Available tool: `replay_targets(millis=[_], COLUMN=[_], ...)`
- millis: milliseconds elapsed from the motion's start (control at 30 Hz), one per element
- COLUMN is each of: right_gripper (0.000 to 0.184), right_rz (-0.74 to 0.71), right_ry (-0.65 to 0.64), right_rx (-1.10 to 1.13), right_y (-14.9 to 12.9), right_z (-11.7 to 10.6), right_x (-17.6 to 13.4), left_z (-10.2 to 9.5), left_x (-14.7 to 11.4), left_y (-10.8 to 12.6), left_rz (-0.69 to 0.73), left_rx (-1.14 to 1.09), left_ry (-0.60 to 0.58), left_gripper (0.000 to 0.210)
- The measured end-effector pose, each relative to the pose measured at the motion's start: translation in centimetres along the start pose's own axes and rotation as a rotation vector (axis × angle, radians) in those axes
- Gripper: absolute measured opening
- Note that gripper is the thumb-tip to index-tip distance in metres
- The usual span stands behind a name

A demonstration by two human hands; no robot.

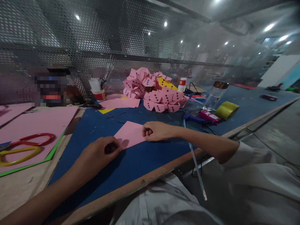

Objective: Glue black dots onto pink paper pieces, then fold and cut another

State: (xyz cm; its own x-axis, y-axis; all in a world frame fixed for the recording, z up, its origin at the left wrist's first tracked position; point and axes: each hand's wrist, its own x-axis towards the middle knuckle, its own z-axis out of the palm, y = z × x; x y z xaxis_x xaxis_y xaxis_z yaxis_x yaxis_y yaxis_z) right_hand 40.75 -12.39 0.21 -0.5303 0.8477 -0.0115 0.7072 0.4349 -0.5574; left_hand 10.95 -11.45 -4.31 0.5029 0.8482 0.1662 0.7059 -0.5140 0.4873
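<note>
A piece of pink paper [130,135] lies on the blue tabletop between my hands. My left hand [100,151] is closed, with thumb and fingertips pinched at the paper's lower left edge. At the right edge, my right hand [157,130] has its fingers curled in and pressed on the paper. Just behind stand pink folded paper pieces with dark dots [167,99], and a larger pink folded cluster [140,82] with blue dots is beyond them. Flat pink sheets [124,103] lie farther back, with yellow paper [106,111] showing beneath.
Scissors with red and yellow handles [22,153] rest on pink sheets at left. To the right are a blue glue gun [193,117], a clear glue stick [198,172] jutting over the table edge, a roll of yellow tape [227,110] and a glass bottle [214,97]. A perforated metal screen stands behind.
</note>
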Motion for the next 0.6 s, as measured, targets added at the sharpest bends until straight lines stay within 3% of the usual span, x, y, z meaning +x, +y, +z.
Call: replay_targets(millis=[600], right_gripper=[0.027], right_rz=[-0.035], right_ry=[-0.041], right_rx=[0.053], right_y=[1.1], right_z=[-0.6], right_x=[-0.3], left_z=[0.0], left_x=[0.1], left_y=[0.1], left_rz=[-0.012], left_rx=[-0.012], left_ry=[0.027], left_gripper=[0.039])
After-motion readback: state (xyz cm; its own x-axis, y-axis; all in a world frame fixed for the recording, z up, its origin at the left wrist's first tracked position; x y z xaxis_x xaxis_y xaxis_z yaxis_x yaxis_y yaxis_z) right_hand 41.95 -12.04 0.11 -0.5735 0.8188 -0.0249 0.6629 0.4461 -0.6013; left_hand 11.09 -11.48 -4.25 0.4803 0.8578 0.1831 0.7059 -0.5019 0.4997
